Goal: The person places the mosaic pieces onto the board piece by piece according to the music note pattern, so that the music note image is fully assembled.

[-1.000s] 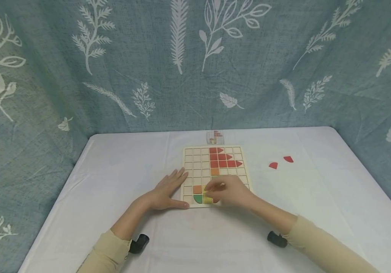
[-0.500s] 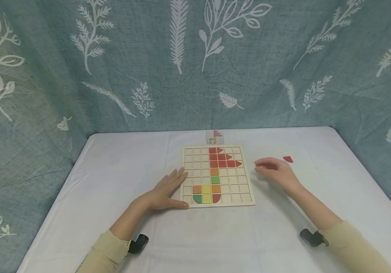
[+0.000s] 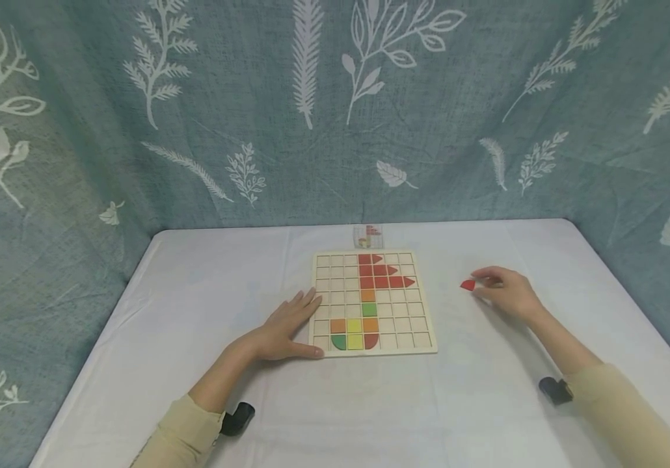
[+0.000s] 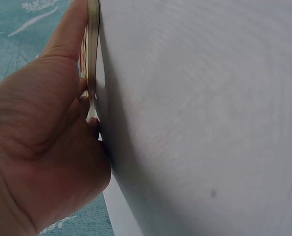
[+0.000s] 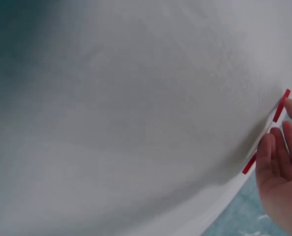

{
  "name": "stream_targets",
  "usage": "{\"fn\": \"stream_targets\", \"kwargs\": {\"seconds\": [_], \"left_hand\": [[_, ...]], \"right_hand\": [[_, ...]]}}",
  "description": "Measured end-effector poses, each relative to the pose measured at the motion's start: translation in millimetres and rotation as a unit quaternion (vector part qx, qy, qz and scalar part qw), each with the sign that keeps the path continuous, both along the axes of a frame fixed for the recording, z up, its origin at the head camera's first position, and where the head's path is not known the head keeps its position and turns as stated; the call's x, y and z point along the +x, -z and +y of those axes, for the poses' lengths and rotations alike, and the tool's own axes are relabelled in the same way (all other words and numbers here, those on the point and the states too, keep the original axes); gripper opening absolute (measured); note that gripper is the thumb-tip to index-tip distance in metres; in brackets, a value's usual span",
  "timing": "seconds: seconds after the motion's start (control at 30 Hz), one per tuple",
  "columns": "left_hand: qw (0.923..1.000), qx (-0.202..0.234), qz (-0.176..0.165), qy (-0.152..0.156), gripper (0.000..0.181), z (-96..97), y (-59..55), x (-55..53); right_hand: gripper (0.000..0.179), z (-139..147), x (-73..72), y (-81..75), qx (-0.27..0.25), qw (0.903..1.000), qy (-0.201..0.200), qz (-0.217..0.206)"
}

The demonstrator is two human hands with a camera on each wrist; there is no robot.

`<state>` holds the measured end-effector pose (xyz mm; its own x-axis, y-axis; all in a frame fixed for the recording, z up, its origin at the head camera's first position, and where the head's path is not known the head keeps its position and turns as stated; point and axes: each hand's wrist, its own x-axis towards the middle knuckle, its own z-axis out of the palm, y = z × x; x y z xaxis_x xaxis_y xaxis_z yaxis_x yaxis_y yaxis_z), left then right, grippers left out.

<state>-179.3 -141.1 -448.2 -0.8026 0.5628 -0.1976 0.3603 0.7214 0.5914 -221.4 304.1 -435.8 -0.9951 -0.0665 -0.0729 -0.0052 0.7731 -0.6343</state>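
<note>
In the head view, my left hand (image 3: pixel 285 330) lies with straight fingers along the left edge of a pale wooden grid board (image 3: pixel 341 286). Its thumb rests at the board's lower left corner. To the right of the board, my right hand (image 3: pixel 510 292) has curled fingers and pinches the near edge of a red quarter-circle piece (image 3: pixel 467 285) on the table. In the right wrist view, the thumb touches that piece. A second red piece (image 5: pixel 249 164) lies by the other fingers; the hand hides it in the head view.
Red, orange, green and yellow pieces sit in the board's cells, among them a green square (image 3: pixel 369 310). Behind the board lies a small pattern card (image 3: pixel 367 236). A white cloth covers the table (image 3: pixel 224 273), and a patterned blue-green curtain (image 3: pixel 335 149) hangs behind it.
My right hand has moved from the board's lower part rightward to the loose red pieces, and its fingers now meet one of them. The left hand stays in place.
</note>
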Motion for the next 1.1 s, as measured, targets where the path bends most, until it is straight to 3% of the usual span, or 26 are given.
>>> {"fn": "stream_targets", "kwargs": {"seconds": [0.17,0.37,0.6,0.87,1.1], "left_hand": [[1.0,-0.004,-0.001,-0.002,0.102,0.3,0.5,0.2],[1.0,-0.004,-0.001,-0.002,0.102,0.7,0.3,0.1],[1.0,-0.004,-0.001,-0.001,0.102,0.7,0.5,-0.3],[1.0,-0.003,0.0,0.0,0.102,0.4,1.7,-0.7],[1.0,-0.003,-0.001,-0.001,0.102,0.3,-0.1,-0.6]], "right_hand": [[0.031,-4.3,-5.0,2.7,0.021,0.999,-0.026,0.029],[0.032,-8.3,-5.5,0.9,0.024,0.9987,-0.019,0.04],[0.039,-29.0,-0.3,-1.5,-0.072,0.9973,-0.002,0.015],[0.043,-74.1,7.9,-3.5,-0.176,0.9832,-0.003,-0.049],[0.039,-121.5,12.6,-6.4,-0.172,0.9822,-0.048,-0.058]]}}
